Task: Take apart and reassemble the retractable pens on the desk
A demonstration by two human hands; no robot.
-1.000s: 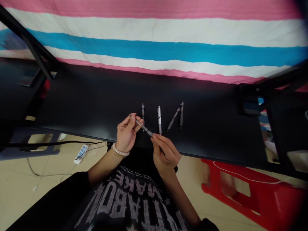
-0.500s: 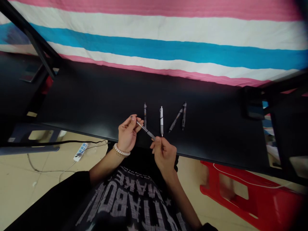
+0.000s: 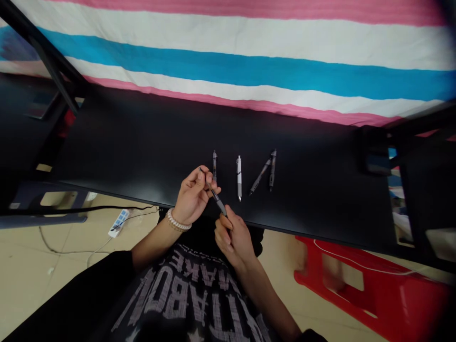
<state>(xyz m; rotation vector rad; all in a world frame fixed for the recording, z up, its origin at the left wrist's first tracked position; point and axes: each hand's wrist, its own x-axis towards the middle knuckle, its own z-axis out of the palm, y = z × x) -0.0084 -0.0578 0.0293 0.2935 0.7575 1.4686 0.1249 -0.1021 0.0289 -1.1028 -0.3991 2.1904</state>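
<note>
Between my two hands, over the table's front edge, is a dark pen [image 3: 216, 198] with a grey grip, tilted down to the right. My left hand [image 3: 195, 192], a beaded bracelet at its wrist, pinches the upper end. The fingers of my right hand [image 3: 235, 235] are closed round the lower grip end, so the tip is hidden. Just beyond my left fingers lies a dark pen [image 3: 214, 164]. A white pen [image 3: 239, 176] with a grey grip lies to its right. Farther right, two dark pens, one slanted [image 3: 260, 178] and one nearly straight [image 3: 272, 170], lie close together at their tops.
The black table [image 3: 160, 137] ends at a striped cloth [image 3: 249, 71] along the back. A red stool [image 3: 392, 294] stands below at the right. On the floor at left are a power strip [image 3: 119, 223] and cables. A black metal frame post [image 3: 53, 71] rises at the left.
My right hand has shifted slightly left and down and turned, its fingers wrapped more round the pen's grip. My left hand has moved a little right, and the held pen is steeper.
</note>
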